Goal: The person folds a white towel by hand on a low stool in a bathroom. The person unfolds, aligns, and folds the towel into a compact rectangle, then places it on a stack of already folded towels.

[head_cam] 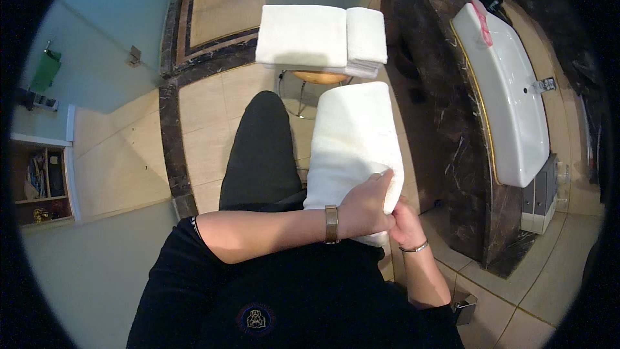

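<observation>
A thick folded white towel [352, 128] lies lengthwise over my right thigh. My left hand [365, 206], below a wristwatch [331, 224], reaches across my body and grips the towel near its right edge. Just beyond it, my right hand [407, 223] pinches the towel's near right side, its fingers partly hidden by the edge and by my left hand. A bracelet [414, 247] circles the right wrist. Farther off, two stacks of folded white towels stand side by side, a wide left stack [301, 36] and a narrower right stack [366, 36].
A round wooden-topped stool [320, 77] with metal legs supports the stacks. On the right, a white washbasin [508, 102] with a faucet [542, 86] sits on a dark marble counter [453, 121]. A grey-and-white box [540, 194] stands beside the basin. Frosted glass panels [111, 48] rise on the left.
</observation>
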Motion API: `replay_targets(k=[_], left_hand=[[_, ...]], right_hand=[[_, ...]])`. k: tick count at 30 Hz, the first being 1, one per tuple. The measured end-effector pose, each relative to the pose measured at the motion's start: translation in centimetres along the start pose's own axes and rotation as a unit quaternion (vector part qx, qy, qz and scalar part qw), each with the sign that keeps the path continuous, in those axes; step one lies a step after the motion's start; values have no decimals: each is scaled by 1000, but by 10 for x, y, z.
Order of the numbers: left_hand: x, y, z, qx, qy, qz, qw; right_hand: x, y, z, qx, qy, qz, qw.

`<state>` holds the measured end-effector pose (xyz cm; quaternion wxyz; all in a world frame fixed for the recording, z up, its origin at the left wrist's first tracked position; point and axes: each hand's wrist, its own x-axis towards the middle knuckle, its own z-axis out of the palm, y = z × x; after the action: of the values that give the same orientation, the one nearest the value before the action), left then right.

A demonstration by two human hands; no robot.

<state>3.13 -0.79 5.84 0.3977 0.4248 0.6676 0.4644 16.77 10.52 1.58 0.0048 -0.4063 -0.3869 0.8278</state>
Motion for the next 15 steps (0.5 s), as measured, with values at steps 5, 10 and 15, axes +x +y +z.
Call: replay_targets(k=[5,10,15], left_hand=[[5,2,7,17,-20,9,1000],[8,2,-16,-60,-29,-11,998],[18,1,-53,-336,-67,-137,929]], right_hand=[[10,-41,-7,141,-11,6,990],[24,-28,-15,7,-8,-16,1000],[-15,-11,23,-380,-255,-96,884]])
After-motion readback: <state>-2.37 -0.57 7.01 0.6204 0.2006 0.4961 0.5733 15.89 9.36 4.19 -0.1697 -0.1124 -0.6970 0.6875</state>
